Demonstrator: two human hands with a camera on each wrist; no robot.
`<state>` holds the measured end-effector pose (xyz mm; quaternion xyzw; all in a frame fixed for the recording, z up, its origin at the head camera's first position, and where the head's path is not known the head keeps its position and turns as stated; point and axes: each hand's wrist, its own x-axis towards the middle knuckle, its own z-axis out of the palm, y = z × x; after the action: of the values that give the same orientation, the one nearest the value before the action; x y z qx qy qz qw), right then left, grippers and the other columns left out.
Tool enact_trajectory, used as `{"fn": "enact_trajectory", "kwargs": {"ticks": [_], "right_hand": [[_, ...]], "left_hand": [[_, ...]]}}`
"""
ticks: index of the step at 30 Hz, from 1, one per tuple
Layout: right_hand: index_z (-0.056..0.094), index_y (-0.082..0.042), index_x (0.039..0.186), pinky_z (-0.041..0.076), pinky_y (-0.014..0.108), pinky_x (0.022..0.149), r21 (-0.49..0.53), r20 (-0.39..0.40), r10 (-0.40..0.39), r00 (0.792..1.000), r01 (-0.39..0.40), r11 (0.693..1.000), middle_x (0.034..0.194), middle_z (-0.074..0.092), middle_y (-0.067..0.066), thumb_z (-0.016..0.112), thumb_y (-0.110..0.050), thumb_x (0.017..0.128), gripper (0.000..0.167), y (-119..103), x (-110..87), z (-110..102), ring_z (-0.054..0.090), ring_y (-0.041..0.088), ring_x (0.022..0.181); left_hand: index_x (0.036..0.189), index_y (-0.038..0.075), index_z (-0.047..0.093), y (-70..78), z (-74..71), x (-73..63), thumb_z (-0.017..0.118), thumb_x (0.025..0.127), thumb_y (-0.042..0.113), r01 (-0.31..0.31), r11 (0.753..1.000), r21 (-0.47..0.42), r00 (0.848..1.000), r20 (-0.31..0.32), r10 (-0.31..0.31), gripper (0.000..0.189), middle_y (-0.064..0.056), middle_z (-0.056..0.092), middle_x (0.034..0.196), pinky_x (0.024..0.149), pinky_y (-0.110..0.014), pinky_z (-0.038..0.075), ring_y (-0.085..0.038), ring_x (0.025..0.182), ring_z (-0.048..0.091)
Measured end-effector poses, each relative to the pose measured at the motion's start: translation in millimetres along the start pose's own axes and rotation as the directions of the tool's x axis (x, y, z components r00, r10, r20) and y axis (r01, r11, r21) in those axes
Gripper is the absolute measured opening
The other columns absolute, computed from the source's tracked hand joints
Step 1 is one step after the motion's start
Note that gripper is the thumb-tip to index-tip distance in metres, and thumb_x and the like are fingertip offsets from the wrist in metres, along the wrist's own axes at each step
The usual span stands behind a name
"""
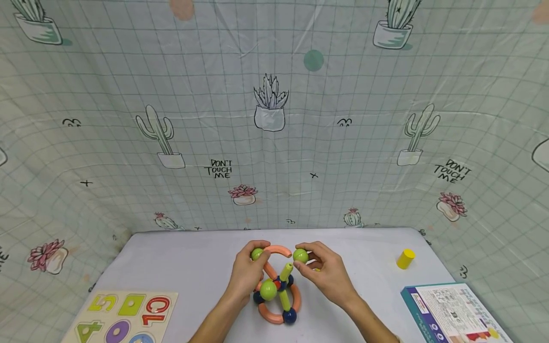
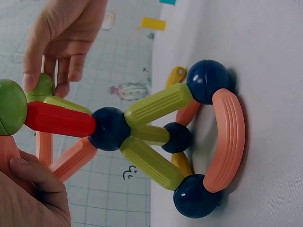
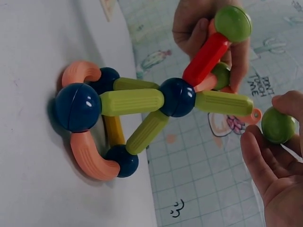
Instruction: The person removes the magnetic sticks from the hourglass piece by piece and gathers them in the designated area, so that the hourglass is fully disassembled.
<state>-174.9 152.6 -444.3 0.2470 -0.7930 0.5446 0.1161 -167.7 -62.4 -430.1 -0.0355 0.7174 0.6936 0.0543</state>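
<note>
A magnetic stick-and-ball structure stands on the table between the hands. Its base has navy balls (image 3: pixel 78 107) joined by curved salmon sticks (image 2: pixel 229 142); lime sticks (image 3: pixel 132 102) rise to a central navy ball (image 2: pixel 110 128). From this ball branch a red stick (image 2: pixel 61 118) ending in a green ball (image 1: pixel 268 289), a salmon stick and a free-ended lime stick (image 3: pixel 225 102). My left hand (image 1: pixel 245 275) grips the structure's upper left, at a green ball (image 1: pixel 257 254) and a curved salmon stick (image 1: pixel 279 250). My right hand (image 1: pixel 330 272) pinches a loose green ball (image 3: pixel 278 125) just off the lime stick's tip.
A yellow cylinder (image 1: pixel 405 258) stands at the back right of the white table (image 1: pixel 184 257). At the front right lies a teal-edged box (image 1: pixel 454 309). A wooden number puzzle board (image 1: pixel 169 305) is at the front left. Behind the table hangs a cactus-print cloth (image 1: pixel 274 166).
</note>
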Motion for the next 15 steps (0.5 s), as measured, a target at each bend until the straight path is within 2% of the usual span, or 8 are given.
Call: {"fn": "enact_trajectory", "kwargs": {"ticks": [6, 9, 15], "right_hand": [[0.068, -0.012, 0.121, 0.059, 0.027, 0.07, -0.022, -0.003, 0.003, 1.0, -0.003, 1.0, 0.109, 0.067, 0.002, 0.08, -0.014, 0.088, 0.035, 0, 1.3, -1, 0.068, 0.013, 0.09], [0.069, -0.015, 0.122, 0.058, 0.027, 0.071, -0.062, 0.001, 0.021, 1.0, -0.021, 0.998, 0.109, 0.067, 0.0, 0.079, -0.02, 0.088, 0.035, 7, 3.8, -3, 0.068, 0.013, 0.091], [0.067, -0.024, 0.126, 0.055, 0.026, 0.073, -0.156, 0.013, 0.139, 0.99, -0.135, 0.978, 0.105, 0.064, -0.006, 0.077, -0.032, 0.09, 0.038, 37, 9.2, -9, 0.064, 0.011, 0.089]], "left_hand": [[0.128, 0.013, 0.058, -0.1, -0.5, -0.7, 0.059, 0.102, 0.027, -0.004, 1.0, 0.006, 1.0, -0.001, 0.004, 0.03, -0.017, 0.067, 0.071, 0.038, -0.02, 0.03, -0.009, 0.043, 0.038], [0.129, 0.013, 0.058, -0.4, -0.9, -0.9, 0.059, 0.103, 0.028, -0.001, 1.0, 0.011, 1.0, -0.002, 0.001, 0.03, -0.017, 0.067, 0.071, 0.038, -0.019, 0.03, -0.009, 0.043, 0.037], [0.128, 0.014, 0.058, -0.9, -1.9, -0.5, 0.058, 0.103, 0.026, 0.016, 1.0, 0.014, 1.0, -0.008, -0.016, 0.028, -0.018, 0.068, 0.07, 0.037, -0.02, 0.03, -0.009, 0.042, 0.036]]}}
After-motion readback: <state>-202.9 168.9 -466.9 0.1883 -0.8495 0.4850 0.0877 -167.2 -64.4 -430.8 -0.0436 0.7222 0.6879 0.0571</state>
